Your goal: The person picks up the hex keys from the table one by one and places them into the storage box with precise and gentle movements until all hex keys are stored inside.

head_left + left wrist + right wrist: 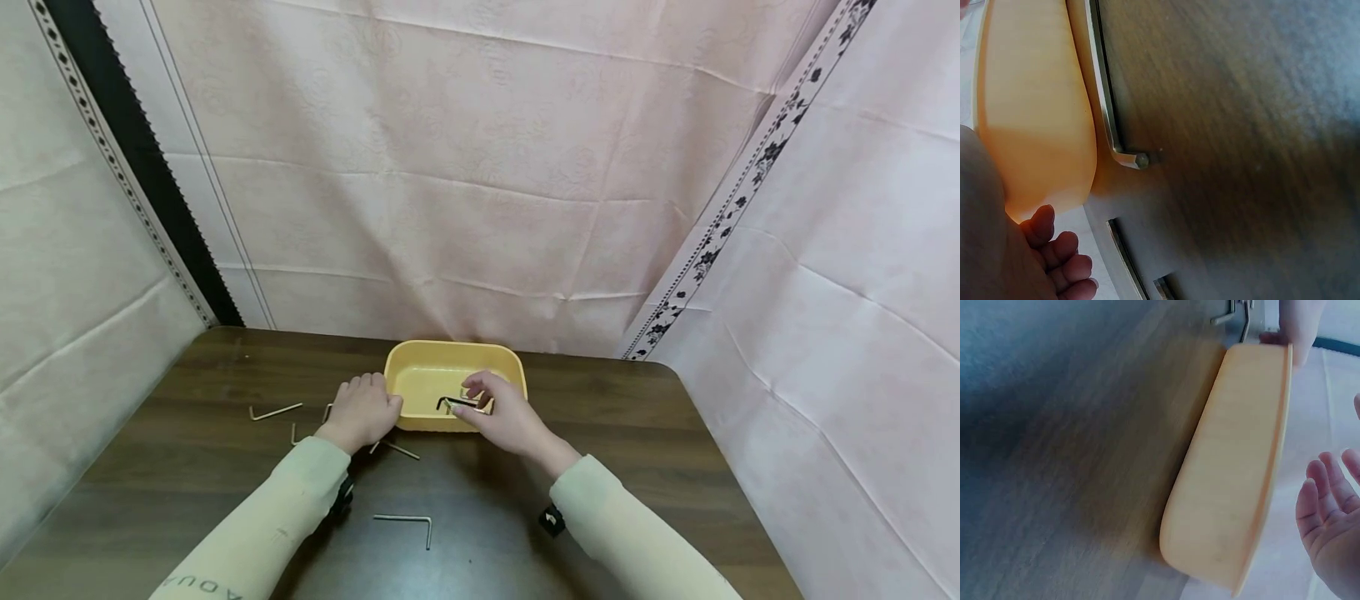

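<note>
My left hand [363, 410] grips the left end of a yellow plastic tray [420, 422], thumb at the rim and fingers curled beside the outer wall. Over the tray's right half hovers my right hand [510, 418], its thumb and fingers apart. In the head view a black hex key [450, 401] shows in the gap between them, overlapping other keys in the tray. The right wrist view shows the right hand's fingers [1329, 490] loosely bent above the rim, with no key visible against them.
Several metallic hex keys lie on the dark wooden table [645, 467]: one hex key [405, 518] in front, another [397, 451] by the tray's near-left corner, and one [276, 412] farther left. Pale cloth [480, 208] hangs behind the table and along both sides.
</note>
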A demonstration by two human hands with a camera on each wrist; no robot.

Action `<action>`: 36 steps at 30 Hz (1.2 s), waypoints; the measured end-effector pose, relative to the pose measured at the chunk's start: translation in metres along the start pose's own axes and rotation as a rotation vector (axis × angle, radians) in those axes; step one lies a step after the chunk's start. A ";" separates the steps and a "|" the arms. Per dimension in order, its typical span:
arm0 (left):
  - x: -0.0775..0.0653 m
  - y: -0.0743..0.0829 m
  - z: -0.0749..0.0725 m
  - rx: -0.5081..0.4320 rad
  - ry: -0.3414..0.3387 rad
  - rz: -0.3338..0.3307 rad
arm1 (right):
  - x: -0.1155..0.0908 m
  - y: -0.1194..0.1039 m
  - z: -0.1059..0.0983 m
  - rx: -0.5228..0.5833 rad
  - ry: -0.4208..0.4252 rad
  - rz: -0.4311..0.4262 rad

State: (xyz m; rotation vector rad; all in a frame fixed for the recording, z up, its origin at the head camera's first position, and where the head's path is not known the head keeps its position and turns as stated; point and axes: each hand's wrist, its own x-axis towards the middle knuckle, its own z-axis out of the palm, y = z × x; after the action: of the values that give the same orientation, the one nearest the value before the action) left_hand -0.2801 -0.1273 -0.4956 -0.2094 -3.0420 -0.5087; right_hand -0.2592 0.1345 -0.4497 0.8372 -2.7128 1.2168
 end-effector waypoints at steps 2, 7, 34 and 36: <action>0.000 0.000 0.000 -0.003 0.001 0.000 | -0.005 -0.003 0.000 0.020 -0.015 -0.015; -0.001 -0.001 0.000 -0.007 0.002 0.000 | -0.017 -0.008 0.004 0.036 -0.052 -0.042; 0.001 -0.001 0.002 0.005 0.014 -0.003 | -0.061 -0.016 0.075 -0.189 -0.380 -0.130; 0.001 -0.001 0.002 0.005 0.015 0.000 | -0.062 -0.017 0.077 -0.214 -0.386 -0.122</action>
State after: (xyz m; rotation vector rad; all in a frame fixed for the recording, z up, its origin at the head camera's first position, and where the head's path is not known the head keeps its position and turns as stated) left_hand -0.2811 -0.1277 -0.4977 -0.2050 -3.0287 -0.5001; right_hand -0.1849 0.0994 -0.5079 1.2988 -2.9534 0.7906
